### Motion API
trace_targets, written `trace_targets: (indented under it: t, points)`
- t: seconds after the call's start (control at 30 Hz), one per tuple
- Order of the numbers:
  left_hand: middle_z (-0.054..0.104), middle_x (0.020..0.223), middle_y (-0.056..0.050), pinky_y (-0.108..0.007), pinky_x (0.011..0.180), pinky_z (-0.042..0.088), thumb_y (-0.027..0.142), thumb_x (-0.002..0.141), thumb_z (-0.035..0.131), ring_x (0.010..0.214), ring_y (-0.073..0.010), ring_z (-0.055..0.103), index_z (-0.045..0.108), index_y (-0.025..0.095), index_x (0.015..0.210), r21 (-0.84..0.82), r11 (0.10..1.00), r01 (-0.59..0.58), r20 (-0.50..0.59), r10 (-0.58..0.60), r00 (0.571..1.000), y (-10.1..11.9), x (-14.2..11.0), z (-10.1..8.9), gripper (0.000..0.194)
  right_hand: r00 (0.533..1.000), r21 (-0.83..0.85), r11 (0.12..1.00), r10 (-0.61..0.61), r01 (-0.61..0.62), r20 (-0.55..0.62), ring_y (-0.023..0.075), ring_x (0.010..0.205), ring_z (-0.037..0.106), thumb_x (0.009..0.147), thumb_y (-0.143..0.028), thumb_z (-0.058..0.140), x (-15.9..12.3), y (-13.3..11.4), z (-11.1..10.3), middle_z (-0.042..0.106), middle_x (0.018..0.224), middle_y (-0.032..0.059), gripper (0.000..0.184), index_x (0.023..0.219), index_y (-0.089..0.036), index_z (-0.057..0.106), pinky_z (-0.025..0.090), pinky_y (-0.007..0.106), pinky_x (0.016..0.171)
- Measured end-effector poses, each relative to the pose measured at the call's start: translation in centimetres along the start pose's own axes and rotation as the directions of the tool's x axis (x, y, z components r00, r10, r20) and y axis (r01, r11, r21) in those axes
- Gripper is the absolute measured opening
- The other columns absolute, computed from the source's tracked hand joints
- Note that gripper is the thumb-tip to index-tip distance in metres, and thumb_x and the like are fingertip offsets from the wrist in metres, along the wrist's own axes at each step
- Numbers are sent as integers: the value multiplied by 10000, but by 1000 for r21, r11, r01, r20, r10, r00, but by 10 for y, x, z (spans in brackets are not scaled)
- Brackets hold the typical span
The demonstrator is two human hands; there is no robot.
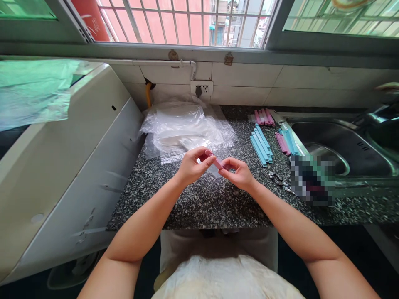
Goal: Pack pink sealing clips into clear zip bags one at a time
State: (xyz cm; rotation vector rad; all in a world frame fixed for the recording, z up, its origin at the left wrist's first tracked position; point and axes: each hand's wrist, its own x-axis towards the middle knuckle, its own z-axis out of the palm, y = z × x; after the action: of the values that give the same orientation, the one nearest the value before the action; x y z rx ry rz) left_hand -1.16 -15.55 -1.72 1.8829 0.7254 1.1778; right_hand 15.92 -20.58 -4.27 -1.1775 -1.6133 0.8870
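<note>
A short pink bag clip (217, 162) is held up over the counter between my two hands. My left hand (195, 165) pinches its upper left end with thumb and fingers. At the lower right end, my right hand (239, 172) closes thumb and fingertips on it. Clear plastic bags (183, 124) lie in a loose, crinkled pile just beyond my left hand. To the right of my hands is a row of blue bag clips (261, 145). Pink bag clips (264, 117) lie behind them, and a mixed pink and blue group (286, 141) sits beside the sink.
The speckled dark counter (199, 203) runs under my hands. A metal sink (336, 124) is at the right, with a pixelated object (312, 181) at its near corner. A large pale appliance (77, 137) stands at the left. A wall socket (202, 88) holds a plug.
</note>
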Motion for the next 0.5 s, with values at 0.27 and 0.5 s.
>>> trace_targets:
  t: [0.27,0.5]
  points:
    - [550,636,-5,-234,540,425,303,756,590,579,-94,485,556,164,684,15,1000,19,-6,-18,1000,0,0,0,161,1000,1,1000,6,-6,0,92,574,467,720,-368,625,1,0,0,557,636,-21,185,727,-192,568,397,244,563]
    - [554,627,-6,-234,539,435,325,747,598,574,-96,494,557,163,673,-7,1000,31,-16,-31,999,0,1,0,183,1000,4,1000,9,-9,-2,92,576,475,728,-346,617,0,2,1,563,646,-21,162,731,-191,570,399,246,564]
